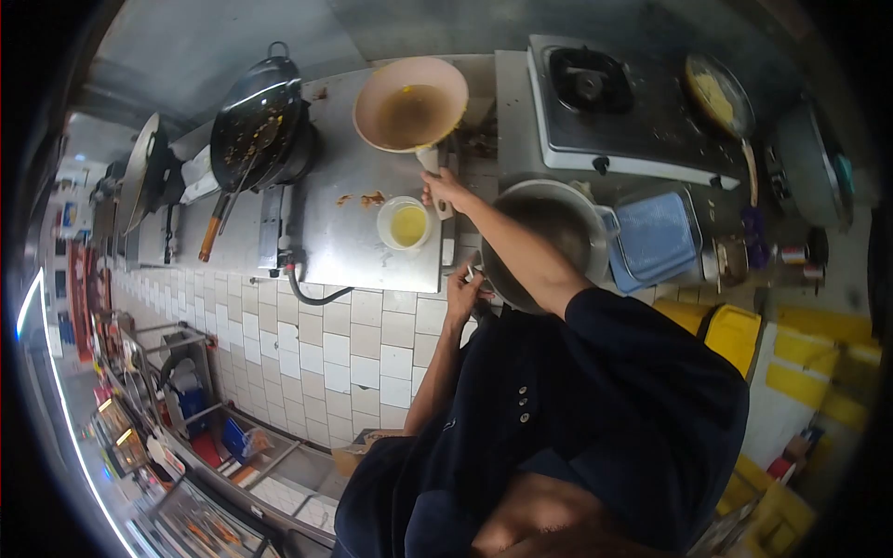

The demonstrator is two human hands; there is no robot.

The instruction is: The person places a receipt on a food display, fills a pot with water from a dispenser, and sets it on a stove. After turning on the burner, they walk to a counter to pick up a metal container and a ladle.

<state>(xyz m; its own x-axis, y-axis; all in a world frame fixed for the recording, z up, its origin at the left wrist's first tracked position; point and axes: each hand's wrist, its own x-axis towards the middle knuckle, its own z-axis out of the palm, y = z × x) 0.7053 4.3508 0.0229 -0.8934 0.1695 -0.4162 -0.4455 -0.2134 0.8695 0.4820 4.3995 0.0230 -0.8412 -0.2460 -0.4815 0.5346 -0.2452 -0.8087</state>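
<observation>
While the pink pan point(410, 104) is held by its handle in the closed right hand point(443, 189), it is kept tilted above the steel desk point(349, 244). Some yellow liquid remains inside; the small bowl point(406, 223) below is already partly filled. The left hand point(462, 296) seems closed on the grey pot's point(549, 237) handle, though this is unclear.

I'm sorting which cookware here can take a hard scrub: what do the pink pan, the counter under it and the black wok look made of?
Pink pan: probably coated or enamelled metal, smooth pale finish; hard to be sure. Counter: looks like stainless steel, grey sheet with dull sheen. Black wok: likely dark steel or iron, matte black with food residue.
</observation>
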